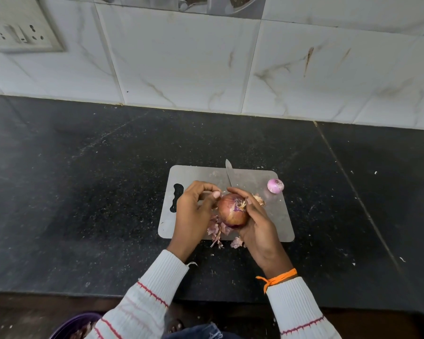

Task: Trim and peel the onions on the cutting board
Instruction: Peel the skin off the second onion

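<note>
Onion in hand: we see a red onion [232, 209], papery skin mostly on, held up just above the cutting board [277, 216], a frayed tuft at its upper right side.
Right hand: our right hand [256, 225] cups the onion from the right and below, fingers curled round it, fingertips at the tuft.
Left hand: our left hand [194, 211] sits against the onion's left side, fingers curled, thumb tip touching the skin at the top left; we cannot tell whether it pinches a strip of skin.
Peeled onion: a small peeled onion [275, 185], pale purple and trimmed, lies on the board near its far right corner, well apart from our hands.
Knife: a knife blade [229, 172] lies on the board's far edge, tip pointing away past the edge; its handle is hidden behind our hands.
Peels: loose onion skins [216, 232] lie on the board's near edge, under and between our hands, some spilling onto the counter.
Board: grey, with a cut-out handle at its left, on a black speckled countertop [83, 192].
Surroundings: white marbled wall tiles [181, 59] behind, a socket plate [17, 33] upper left, a purple bowl [71, 326] at the lower left edge.
</note>
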### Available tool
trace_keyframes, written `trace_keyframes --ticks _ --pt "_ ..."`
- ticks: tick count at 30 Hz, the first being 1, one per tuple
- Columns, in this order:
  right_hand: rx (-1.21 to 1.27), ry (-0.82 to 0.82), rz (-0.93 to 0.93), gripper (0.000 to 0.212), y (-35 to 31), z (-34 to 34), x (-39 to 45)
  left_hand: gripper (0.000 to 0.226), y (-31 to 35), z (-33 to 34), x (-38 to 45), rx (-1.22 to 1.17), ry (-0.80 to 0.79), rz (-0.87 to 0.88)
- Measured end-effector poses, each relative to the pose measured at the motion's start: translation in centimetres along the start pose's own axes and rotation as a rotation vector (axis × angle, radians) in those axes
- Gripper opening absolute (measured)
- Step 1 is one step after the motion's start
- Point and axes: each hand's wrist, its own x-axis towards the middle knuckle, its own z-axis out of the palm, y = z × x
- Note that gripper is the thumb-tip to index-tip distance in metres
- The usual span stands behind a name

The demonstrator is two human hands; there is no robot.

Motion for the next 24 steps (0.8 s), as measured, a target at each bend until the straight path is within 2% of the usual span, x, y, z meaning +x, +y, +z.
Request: trace_keyframes --ticks 4,7,10,14,18,24 --pt "-0.011 0.024 0.007 0.040 0.1 0.0 0.0 0.047 -0.1 -0.1 -0.1 0.059 -0.027 -0.014" --pt "0.010 0.043 0.008 0.028 0.1 -0.1 0.0 0.037 0.4 -0.3 -0.3 0.027 -0.078 0.045" --pt "0.045 0.054 0.005 0.030 0.0 -0.2 -0.1 0.031 1.0 -0.2 -0.5 0.011 -0.119 0.078" --pt "0.035 0.055 -0.014 0.029 -0.1 -0.3 -0.2 0.025 1.3 0.1 -0.8 0.018 -0.091 0.025" --pt "-0.004 0.043 -0.047 0.028 -0.2 -0.5 -0.4 0.016 1.3 0.2 -0.8 0.054 -0.066 0.069" --pt "-0.069 0.031 -0.084 0.028 -0.3 -0.5 -0.5 0.014 1.4 0.2 -0.9 0.088 -0.065 0.085"
